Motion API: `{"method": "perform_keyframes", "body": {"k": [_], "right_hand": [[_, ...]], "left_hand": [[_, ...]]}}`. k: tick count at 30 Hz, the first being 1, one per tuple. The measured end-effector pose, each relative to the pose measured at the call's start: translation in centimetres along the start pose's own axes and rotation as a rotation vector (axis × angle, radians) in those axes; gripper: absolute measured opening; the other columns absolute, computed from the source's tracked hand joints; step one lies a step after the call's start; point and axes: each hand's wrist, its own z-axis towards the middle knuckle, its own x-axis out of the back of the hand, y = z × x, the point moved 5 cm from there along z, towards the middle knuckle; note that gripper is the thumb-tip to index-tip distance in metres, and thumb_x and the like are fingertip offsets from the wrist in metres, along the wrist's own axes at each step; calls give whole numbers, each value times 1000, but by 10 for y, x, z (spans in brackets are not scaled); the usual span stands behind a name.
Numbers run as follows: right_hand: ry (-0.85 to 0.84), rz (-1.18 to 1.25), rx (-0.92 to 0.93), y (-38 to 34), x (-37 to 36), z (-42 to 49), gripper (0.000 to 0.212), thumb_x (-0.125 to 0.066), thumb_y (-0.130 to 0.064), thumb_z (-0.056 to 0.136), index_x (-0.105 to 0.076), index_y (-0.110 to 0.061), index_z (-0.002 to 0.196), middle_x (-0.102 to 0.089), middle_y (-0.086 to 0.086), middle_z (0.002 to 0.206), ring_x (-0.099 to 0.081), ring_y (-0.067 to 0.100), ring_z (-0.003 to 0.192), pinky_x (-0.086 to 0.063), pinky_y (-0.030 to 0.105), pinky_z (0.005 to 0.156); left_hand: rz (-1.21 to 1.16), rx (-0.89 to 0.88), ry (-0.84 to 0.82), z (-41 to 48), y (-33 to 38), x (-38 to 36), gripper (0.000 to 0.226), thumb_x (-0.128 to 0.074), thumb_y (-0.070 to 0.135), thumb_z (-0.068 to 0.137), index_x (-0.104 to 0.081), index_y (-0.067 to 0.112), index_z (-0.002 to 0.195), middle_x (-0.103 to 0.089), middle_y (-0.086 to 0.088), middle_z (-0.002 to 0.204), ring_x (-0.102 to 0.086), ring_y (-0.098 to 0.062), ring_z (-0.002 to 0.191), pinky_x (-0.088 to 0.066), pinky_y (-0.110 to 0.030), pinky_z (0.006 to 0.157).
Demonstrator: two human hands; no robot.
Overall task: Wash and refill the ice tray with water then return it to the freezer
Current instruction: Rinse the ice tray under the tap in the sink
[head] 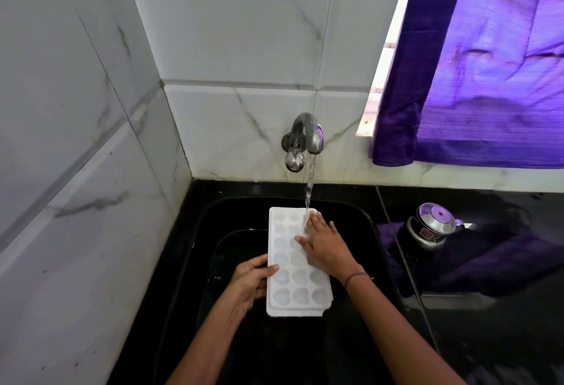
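Forearms are angling in from the bottom edge toward the black sink (351,216). left hand (250,281) is gripping the ice tray (297,310) by its left long edge, thumb lying on the rim, fingers curling underneath. right hand (326,244) is lying flat on the far right cells, fingers straight, fingertips sitting in the water stream (309,183) that is falling from the tap (306,131). Hands are apart, one on each side, both touching the tray

Geometry that matters: the tray is hanging over the sink bowl with its long axis pointing away from the person, straight at the tap. Far short end is taking the water, near short end is facing the camera. Left hand is holding the nearer half, right hand is working the farther half

Tray is looking like white plastic, three rounded cells across in several rows, stepped lip at the near end. Cells are looking wet; can't tell if they're holding water, or if the tray is sitting level

Judging this as the wash stage, refill not started. Guessing the next move is the right hand rubbing back along the long axis while the left is anchoring

Off to the right: lidded metal pot (430,226) sitting on the counter (488,339), purple curtain (473,79) hanging above it
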Motion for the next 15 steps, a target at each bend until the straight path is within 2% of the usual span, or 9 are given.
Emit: {"method": "perform_keyframes", "body": {"k": [3, 6, 9, 11, 12, 14, 15], "right_hand": [[12, 59, 132, -25, 1, -23, 92, -1, -71, 79, 5, -13, 150, 15, 3, 157, 22, 14, 142, 17, 38, 111], [131, 81, 288, -56, 11, -48, 88, -10, -74, 82, 5, -20, 150, 21, -6, 154, 28, 8, 140, 23, 40, 111], [230, 65, 423, -73, 11, -67, 91, -27, -76, 81, -9, -21, 151, 6, -7, 157, 16, 7, 144, 20, 41, 114], [273, -4, 441, -71, 0, -72, 89, -33, -76, 78, -23, -22, 148, -14, -4, 158, -6, 12, 146, 5, 45, 119], [317, -63, 434, -68, -5, -73, 82, -35, -72, 79, -31, -24, 145, -28, -3, 154, -21, 14, 144, -9, 46, 119], [419, -123, 407, -64, -6, -73, 57, -42, -55, 83, -45, -28, 133, -52, -5, 136, -48, 13, 127, -38, 42, 107], [468, -97, 396, -62, -2, -72, 46, -42, -46, 83, -51, -29, 126, -58, -7, 126, -56, 11, 116, -46, 35, 99]], "left_hand": [[-13, 3, 7, 5, 6, 0, 26, -62, 1, 84, -64, 13, 107, -73, -4, 73, -69, -17, 61, -55, -27, 51], [-31, 11, 36, 9, 12, 2, 20, -61, -1, 84, -65, 11, 100, -71, -3, 63, -67, -15, 51, -52, -24, 44], [-59, 13, 93, 13, 16, 6, 16, -58, -1, 86, -66, 11, 92, -70, -3, 58, -66, -14, 48, -51, -23, 41], [-71, 25, 131, 14, 17, 11, 10, -58, 0, 85, -66, 7, 87, -69, -4, 57, -66, -15, 48, -52, -24, 42], [-80, 36, 137, 14, 19, 11, 7, -60, 1, 85, -66, 3, 86, -69, -7, 57, -66, -17, 48, -53, -25, 43], [-64, 58, 146, 16, 21, 12, 7, -64, 4, 83, -66, -2, 87, -69, -10, 58, -66, -19, 48, -53, -25, 43], [-45, 68, 151, 18, 23, 12, 9, -65, 6, 83, -66, -2, 87, -69, -11, 59, -66, -18, 46, -53, -24, 42]]}}
